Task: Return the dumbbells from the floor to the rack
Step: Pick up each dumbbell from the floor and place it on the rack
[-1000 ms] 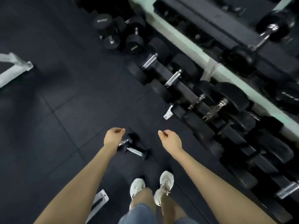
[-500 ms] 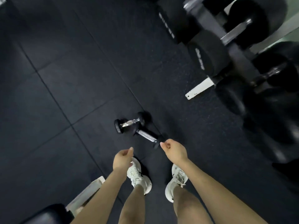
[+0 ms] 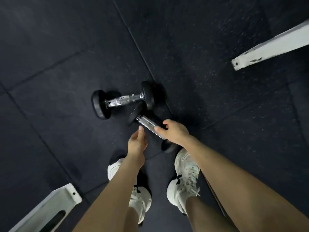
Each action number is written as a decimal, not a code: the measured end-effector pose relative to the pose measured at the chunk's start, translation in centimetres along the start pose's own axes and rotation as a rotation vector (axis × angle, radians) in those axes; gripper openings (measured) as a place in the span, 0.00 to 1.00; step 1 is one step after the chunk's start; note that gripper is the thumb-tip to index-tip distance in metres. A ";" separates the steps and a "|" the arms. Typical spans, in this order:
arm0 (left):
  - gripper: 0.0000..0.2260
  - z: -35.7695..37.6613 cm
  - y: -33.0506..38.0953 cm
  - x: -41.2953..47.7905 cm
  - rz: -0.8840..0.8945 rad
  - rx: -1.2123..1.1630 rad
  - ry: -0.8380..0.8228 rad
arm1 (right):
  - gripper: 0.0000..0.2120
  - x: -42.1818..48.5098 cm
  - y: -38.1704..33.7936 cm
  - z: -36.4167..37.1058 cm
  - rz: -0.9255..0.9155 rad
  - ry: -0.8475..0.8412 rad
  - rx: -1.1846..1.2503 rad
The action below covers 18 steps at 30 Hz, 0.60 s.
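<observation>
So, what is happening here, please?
A person stands over two dumbbells on the floor. The right hand curls round the handle of the near dumbbell, which seems not yet lifted. The left hand is open beside that handle and holds nothing. The far dumbbell lies untouched.

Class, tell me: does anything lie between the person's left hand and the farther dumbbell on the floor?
Yes. The nearer dumbbell lies slantwise between the left hand and the farther dumbbell; the right hand holds its handle.
</observation>
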<state>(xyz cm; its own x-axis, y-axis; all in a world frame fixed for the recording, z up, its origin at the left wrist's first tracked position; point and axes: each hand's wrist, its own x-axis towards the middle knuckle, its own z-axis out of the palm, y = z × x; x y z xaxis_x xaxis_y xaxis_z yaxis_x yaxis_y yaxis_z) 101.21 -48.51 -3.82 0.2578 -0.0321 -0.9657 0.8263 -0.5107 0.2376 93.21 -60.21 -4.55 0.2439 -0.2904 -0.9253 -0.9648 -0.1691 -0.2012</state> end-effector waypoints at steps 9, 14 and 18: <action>0.16 1.8 0.2 6.4 0.039 -0.298 -0.097 | 0.30 5.4 1.0 2.0 -0.065 -0.164 0.019; 0.09 0.9 0.9 2.7 0.037 -0.255 -0.087 | 0.30 1.1 0.2 1.8 -0.064 -0.108 0.016; 0.09 -0.1 2.5 -4.2 0.052 -0.199 -0.066 | 0.28 -5.5 -0.7 0.6 -0.063 -0.087 0.122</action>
<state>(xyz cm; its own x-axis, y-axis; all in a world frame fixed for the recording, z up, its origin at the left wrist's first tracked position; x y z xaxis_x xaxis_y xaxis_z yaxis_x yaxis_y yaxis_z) 102.28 -49.57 0.86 0.2749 -0.1137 -0.9547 0.8968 -0.3277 0.2973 92.49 -57.91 0.52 0.3001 -0.1989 -0.9329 -0.9539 -0.0674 -0.2925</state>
